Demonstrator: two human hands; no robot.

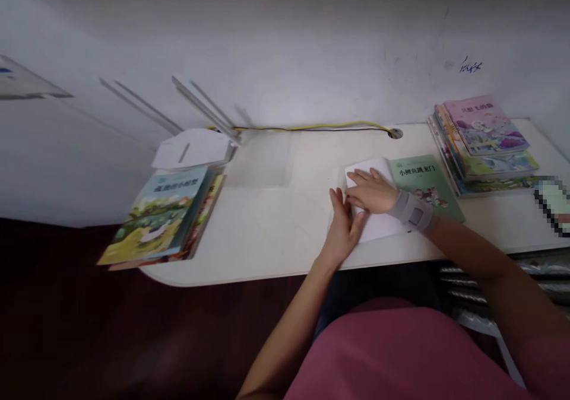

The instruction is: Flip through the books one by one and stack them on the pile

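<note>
A white sheet or inner cover (383, 228) lies on the table, joined or next to a green book cover (423, 180) on its right. Across the upper part of the white sheet rests my right hand (371, 191), fingers spread and a grey band on the wrist. My left hand (344, 228) is at the sheet's left edge, thumb apart from the fingers, beside a clear film edge that is hard to make out. The two hands are close together near the sheet's left side.
Books are stacked at the right (485, 127) and more lie at the left end (155, 216), overhanging the table (267, 234). Behind the left books stands a white router (193, 148) with antennas. A yellow cable (320, 127) runs along the wall to a hole.
</note>
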